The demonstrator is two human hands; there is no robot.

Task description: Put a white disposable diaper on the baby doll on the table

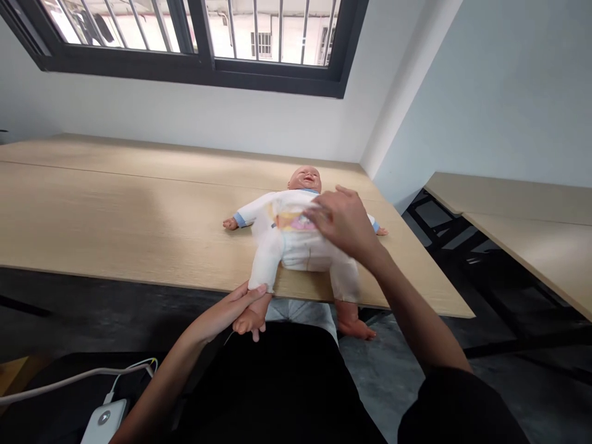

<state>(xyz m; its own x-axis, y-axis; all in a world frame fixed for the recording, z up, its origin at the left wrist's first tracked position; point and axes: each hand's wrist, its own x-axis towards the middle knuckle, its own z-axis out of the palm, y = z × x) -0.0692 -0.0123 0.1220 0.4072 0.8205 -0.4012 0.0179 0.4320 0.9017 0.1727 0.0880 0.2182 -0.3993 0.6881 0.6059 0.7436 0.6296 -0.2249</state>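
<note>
A baby doll (pixel 296 246) in a white romper with blue cuffs lies face up on the wooden table (pixel 115 216), its head toward the wall and its bare feet hanging over the near edge. My left hand (pixel 243 308) is closed around the doll's ankle on the left side, at the table's edge. My right hand (pixel 345 222) hovers over the doll's belly with fingers bent, slightly blurred, touching or pinching the cloth near a coloured print; I cannot tell what it grips.
A dark-framed barred window (pixel 198 37) runs along the back wall. A second wooden table (pixel 522 216) stands at the right across a gap with dark floor. A white device with a cable (pixel 104 419) lies at the lower left near my lap.
</note>
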